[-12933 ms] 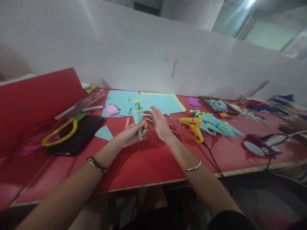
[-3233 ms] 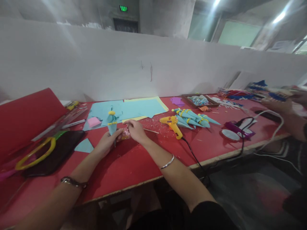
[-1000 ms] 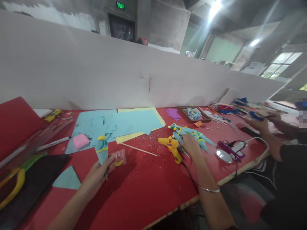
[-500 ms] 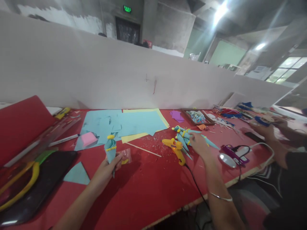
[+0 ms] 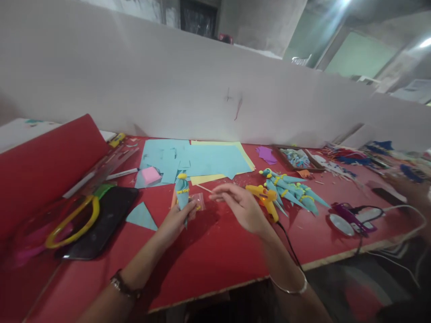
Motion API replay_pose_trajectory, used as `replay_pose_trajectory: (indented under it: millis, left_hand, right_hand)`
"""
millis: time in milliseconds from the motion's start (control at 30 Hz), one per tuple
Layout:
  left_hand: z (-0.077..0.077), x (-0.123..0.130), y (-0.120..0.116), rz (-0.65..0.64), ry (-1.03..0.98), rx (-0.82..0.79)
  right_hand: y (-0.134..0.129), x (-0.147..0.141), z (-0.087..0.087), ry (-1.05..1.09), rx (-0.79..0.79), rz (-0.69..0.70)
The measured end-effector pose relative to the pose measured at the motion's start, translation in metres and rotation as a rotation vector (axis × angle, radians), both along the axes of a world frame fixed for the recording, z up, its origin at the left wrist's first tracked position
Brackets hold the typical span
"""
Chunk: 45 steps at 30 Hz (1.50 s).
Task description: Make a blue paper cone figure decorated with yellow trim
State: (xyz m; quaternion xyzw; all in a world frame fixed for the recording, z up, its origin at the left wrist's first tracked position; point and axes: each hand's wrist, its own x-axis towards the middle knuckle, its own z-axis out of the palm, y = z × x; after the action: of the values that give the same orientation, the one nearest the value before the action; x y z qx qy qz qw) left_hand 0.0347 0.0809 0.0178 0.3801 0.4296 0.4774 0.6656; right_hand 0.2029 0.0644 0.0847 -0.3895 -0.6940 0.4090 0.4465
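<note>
My left hand (image 5: 182, 211) is closed round a blue paper cone (image 5: 182, 194) trimmed with yellow, held upright over the red table. My right hand (image 5: 237, 202) hovers to its right, fingers extended and slightly apart, above a thin pale stick (image 5: 204, 188); whether it touches the stick is unclear. Right of that hand lies a yellow glue gun (image 5: 264, 197) with a black cord. Beyond the gun is a pile of similar blue cones (image 5: 291, 188). A small clear bag (image 5: 198, 200) with yellow bits sits just behind my left hand.
Blue sheets (image 5: 215, 159) over yellow paper lie at the back. A pink pad (image 5: 151, 175), a blue triangle (image 5: 142, 216), a black pouch (image 5: 107, 220) and a yellow-handled tool (image 5: 76, 224) are on the left. To the right are a tray (image 5: 296, 159) and a purple device (image 5: 352, 218).
My right hand has left the pile of cones and moved left, near the stick. The view has shifted, and the other person's hands at the right are out of view.
</note>
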Motion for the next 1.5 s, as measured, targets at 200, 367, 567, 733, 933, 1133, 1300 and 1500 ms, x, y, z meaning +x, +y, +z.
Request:
replay_pose_trajectory:
  millis: [200,367,567,733,933,1133,1300,1500]
  left_hand:
    - [0.007,0.002,-0.004,-0.047,-0.023,-0.039]
    - [0.012,0.002,-0.007,-0.154,-0.169,-0.041]
    - [0.01,0.001,-0.009,-0.195,-0.235,-0.051]
    - [0.009,0.005,-0.008,-0.211,-0.176,-0.021]
    - [0.009,0.008,-0.01,-0.249,-0.154,-0.012]
    - [0.008,0.006,-0.012,-0.402,-0.107,-0.057]
    - [0.004,0.007,-0.011,-0.386,-0.087,-0.044]
    - [0.002,0.009,-0.009,-0.37,-0.083,-0.043]
  right_hand:
    - [0.036,-0.023,-0.036,0.154,-0.107,-0.085]
    - [0.041,-0.025,-0.05,0.058,-0.157,-0.033]
    - [0.038,-0.03,-0.057,0.047,-0.104,-0.146]
    - [0.034,-0.038,-0.064,0.227,-0.221,-0.13]
    - [0.024,-0.041,-0.053,0.218,-0.086,-0.168]
    - [0.018,-0.042,-0.039,0.14,0.203,-0.246]
    - [0.015,-0.043,-0.04,0.164,0.134,-0.245]
    - [0.014,-0.042,-0.039,0.147,0.064,-0.209]
